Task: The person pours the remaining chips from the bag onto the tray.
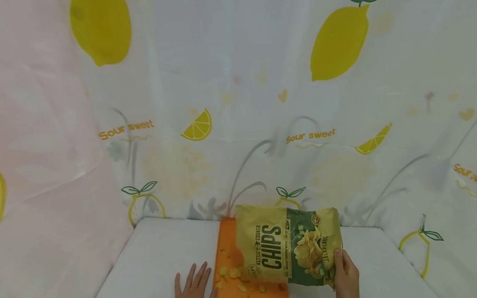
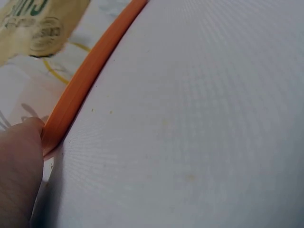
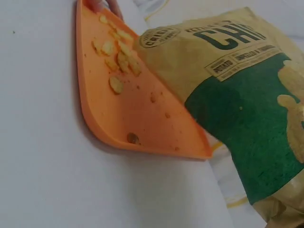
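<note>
My right hand (image 1: 346,277) grips one end of a yellow and green bag of jalapeño chips (image 1: 267,247), thumb on its front. The bag lies sideways above an orange tray (image 1: 225,236), its other end tilted down over it in the right wrist view. Several chips (image 3: 122,57) and crumbs are scattered on the tray, mostly in its left part. Fingers spread, my left hand (image 1: 192,291) lies on the white table at the tray's left side. Its thumb (image 2: 23,161) touches the tray's rim in the left wrist view.
The white table (image 1: 163,245) extends to both sides of the tray. Small crumbs (image 2: 111,112) dot the surface by the tray's rim. A pale curtain (image 1: 243,77) printed with lemons hangs behind the table and along its sides.
</note>
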### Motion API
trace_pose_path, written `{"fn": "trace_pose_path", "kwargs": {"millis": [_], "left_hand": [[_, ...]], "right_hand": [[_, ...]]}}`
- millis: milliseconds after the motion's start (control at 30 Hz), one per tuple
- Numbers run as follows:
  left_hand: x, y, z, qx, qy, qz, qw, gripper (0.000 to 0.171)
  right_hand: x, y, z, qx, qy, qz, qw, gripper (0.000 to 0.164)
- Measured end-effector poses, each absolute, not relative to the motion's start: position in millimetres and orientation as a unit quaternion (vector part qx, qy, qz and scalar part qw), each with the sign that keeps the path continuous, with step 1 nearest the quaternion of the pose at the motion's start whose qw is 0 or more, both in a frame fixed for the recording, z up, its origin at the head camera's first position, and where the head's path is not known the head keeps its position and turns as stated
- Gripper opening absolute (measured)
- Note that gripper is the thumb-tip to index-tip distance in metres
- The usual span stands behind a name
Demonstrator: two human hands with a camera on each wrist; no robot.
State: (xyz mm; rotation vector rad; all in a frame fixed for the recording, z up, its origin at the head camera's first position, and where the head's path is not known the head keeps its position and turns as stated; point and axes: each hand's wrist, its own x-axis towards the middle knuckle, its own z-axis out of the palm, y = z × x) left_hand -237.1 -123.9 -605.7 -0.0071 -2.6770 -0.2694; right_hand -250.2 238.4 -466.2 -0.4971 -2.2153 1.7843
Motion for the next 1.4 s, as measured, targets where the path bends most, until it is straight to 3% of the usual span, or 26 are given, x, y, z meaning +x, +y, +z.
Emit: {"fn": "trace_pose_path", "kwargs": {"millis": [167, 367, 633, 933, 1167, 1400], "left_hand": [[-237.3, -123.6, -607.0, -0.001, -0.969, -0.089, 0.231, 0.062], [-235.6, -125.4, -600.9, -0.002, -0.977, -0.106, 0.183, 0.063], [-236.3, -125.6, -600.0, -0.005, -0.974, -0.108, 0.2, 0.061], [-235.4, -124.9, -596.6, -0.001, -0.981, -0.115, 0.154, 0.064], [-235.6, -124.3, -593.7, 0.0, -0.983, -0.117, 0.141, 0.064], [-237.2, -122.6, -597.3, 0.002, -0.981, -0.123, 0.148, 0.063]], "right_hand": [[-246.2, 242.1, -465.4, -0.177, -0.76, 0.615, 0.115, 0.061], [-247.8, 245.2, -463.8, -0.148, -0.762, 0.624, 0.09, 0.068], [-250.1, 243.4, -465.7, -0.16, -0.789, 0.58, 0.12, 0.06], [-246.9, 249.6, -470.3, -0.172, -0.798, 0.567, 0.112, 0.068], [-248.0, 252.1, -465.7, -0.183, -0.771, 0.591, 0.151, 0.051], [-246.0, 252.2, -458.0, -0.169, -0.754, 0.618, 0.147, 0.055]]}}
